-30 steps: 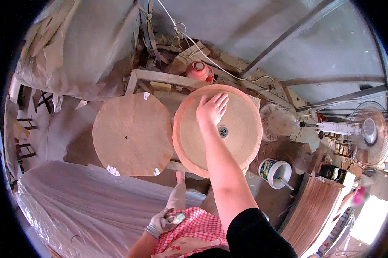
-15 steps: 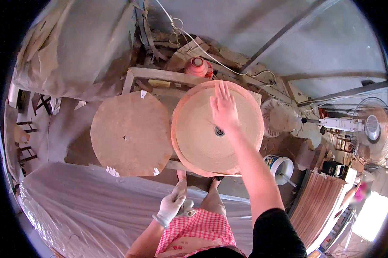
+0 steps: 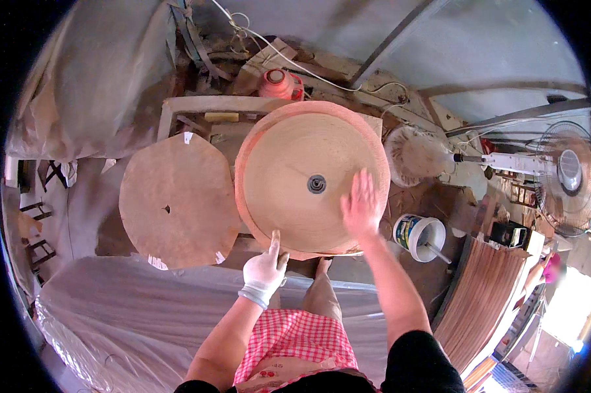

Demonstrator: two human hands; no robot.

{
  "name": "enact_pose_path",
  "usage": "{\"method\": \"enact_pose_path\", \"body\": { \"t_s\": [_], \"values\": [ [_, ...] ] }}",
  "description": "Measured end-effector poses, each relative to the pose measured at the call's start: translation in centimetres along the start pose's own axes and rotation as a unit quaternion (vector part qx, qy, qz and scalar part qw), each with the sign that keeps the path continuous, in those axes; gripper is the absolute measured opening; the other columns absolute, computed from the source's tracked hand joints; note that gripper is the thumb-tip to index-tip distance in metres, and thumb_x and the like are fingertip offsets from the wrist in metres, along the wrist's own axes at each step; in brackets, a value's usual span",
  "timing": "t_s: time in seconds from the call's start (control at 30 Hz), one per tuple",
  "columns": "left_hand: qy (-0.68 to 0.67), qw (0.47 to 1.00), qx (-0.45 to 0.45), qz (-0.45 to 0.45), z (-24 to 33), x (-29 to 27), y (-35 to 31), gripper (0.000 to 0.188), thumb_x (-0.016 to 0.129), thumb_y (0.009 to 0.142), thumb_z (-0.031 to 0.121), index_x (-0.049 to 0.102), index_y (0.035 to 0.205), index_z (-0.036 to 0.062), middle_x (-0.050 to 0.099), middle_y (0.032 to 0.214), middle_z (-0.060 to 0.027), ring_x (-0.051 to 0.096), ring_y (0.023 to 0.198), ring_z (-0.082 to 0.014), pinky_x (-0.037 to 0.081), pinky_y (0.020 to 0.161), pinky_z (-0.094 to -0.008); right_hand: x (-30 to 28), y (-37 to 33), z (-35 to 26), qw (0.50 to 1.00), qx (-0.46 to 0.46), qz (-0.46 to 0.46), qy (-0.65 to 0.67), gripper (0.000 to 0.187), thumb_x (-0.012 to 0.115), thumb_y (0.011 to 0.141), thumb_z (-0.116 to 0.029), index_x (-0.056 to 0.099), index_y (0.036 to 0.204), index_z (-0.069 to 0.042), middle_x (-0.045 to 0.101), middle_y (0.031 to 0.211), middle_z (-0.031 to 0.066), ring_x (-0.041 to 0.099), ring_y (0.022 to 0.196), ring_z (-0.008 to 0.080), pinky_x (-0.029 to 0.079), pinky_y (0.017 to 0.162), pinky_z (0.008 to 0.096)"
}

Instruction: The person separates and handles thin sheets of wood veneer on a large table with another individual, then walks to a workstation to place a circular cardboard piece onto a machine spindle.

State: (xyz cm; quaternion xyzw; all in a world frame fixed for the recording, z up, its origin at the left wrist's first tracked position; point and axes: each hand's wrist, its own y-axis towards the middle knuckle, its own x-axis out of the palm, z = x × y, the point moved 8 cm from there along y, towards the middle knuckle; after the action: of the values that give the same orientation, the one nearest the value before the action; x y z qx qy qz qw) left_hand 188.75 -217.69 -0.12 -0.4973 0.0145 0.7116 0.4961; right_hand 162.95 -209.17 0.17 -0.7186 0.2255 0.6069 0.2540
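A large round tan disc [image 3: 289, 164] with a pinkish mesh-like rim lies in front of me, a dark metal hub [image 3: 316, 184] at its centre. My bare right hand [image 3: 362, 204] rests flat on the disc's right side, fingers stretched out. My left hand [image 3: 265, 267], in a white glove, is at the disc's near edge. Its forefinger points forward onto the rim, the thumb stands apart, and nothing shows in it. Left of the disc is a brown, roughly round sheet [image 3: 178, 226] with a small central hole and white patches at its edge.
A red container [image 3: 277, 84] stands behind the wooden frame [image 3: 230, 103]. To the right are a white bucket [image 3: 426, 239], a fan [image 3: 567, 170] and a stack of brown sheets [image 3: 482, 301]. Clear plastic sheeting [image 3: 125, 314] spreads at the near left.
My right hand has moved from the disc's far part toward me, to its right side. My left hand has risen from my lap to the disc's near edge. The whole view has shifted slightly.
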Motion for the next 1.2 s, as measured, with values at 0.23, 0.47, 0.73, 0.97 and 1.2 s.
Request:
{"method": "enact_pose_path", "body": {
  "t_s": [0.23, 0.47, 0.73, 0.97, 1.2],
  "values": [
    [0.002, 1.0, 0.01, 0.01, 0.2, -0.7, -0.1, 0.066, 0.059, 0.091, 0.028, 0.033, 0.149, 0.0118, 0.066, 0.07, -0.0111, 0.063, 0.058, -0.0325, 0.049, 0.053, -0.0448, -0.3, -9.4, -6.2, 0.962, -0.201, -0.081, 0.168, 0.069, 0.049, 0.096, -0.032, 0.025, 0.15, 0.004, 0.024, 0.158, 0.0203, 0.023, 0.147, 0.035, 0.021, 0.118, 0.0467],
    [0.016, 1.0, 0.019, 0.016, 0.5, -1.4, 0.2, 0.064, 0.057, 0.092, 0.028, 0.032, 0.15, 0.0142, 0.066, 0.069, -0.0115, 0.063, 0.058, -0.0333, 0.048, 0.054, -0.0462, 0.3, -7.8, -5.5, 0.983, -0.07, -0.134, 0.102, 0.065, 0.046, 0.099, -0.03, 0.024, 0.151, 0.002, 0.024, 0.158, 0.0188, 0.023, 0.147, 0.0334, 0.024, 0.118, 0.0464],
    [-0.113, 0.983, -0.001, 0.142, -2.3, -3.1, -3.4, 0.055, 0.064, 0.089, 0.025, 0.049, 0.141, 0.0137, 0.066, 0.072, -0.0121, 0.065, 0.063, -0.0326, 0.05, 0.057, -0.0433, -0.4, -5.7, -12.3, 0.96, -0.185, -0.107, 0.179, 0.066, 0.048, 0.099, -0.035, 0.025, 0.151, -0.002, 0.021, 0.16, 0.0156, 0.026, 0.146, 0.0301, 0.025, 0.117, 0.0467],
    [-0.166, 0.973, -0.151, 0.053, -5.6, -1.8, -10.3, 0.056, 0.067, 0.087, 0.021, 0.051, 0.14, 0.0158, 0.069, 0.078, -0.013, 0.069, 0.068, -0.0296, 0.053, 0.062, -0.0373, -1.3, -8.0, -15.9, 0.956, -0.22, -0.143, 0.131, 0.066, 0.049, 0.098, -0.038, 0.03, 0.15, -0.002, 0.023, 0.159, 0.0145, 0.026, 0.146, 0.0279, 0.026, 0.117, 0.0455],
    [-0.187, 0.974, -0.095, 0.084, -4.7, -0.5, -10.4, 0.048, 0.067, 0.087, 0.02, 0.057, 0.134, 0.0145, 0.068, 0.077, -0.0144, 0.068, 0.067, -0.0292, 0.053, 0.063, -0.0367, 2.1, -7.1, -16.7, 0.954, -0.208, -0.182, 0.12, 0.068, 0.049, 0.098, -0.036, 0.025, 0.151, -0.002, 0.023, 0.16, 0.0132, 0.023, 0.147, 0.027, 0.019, 0.12, 0.0416]
  ]
}}
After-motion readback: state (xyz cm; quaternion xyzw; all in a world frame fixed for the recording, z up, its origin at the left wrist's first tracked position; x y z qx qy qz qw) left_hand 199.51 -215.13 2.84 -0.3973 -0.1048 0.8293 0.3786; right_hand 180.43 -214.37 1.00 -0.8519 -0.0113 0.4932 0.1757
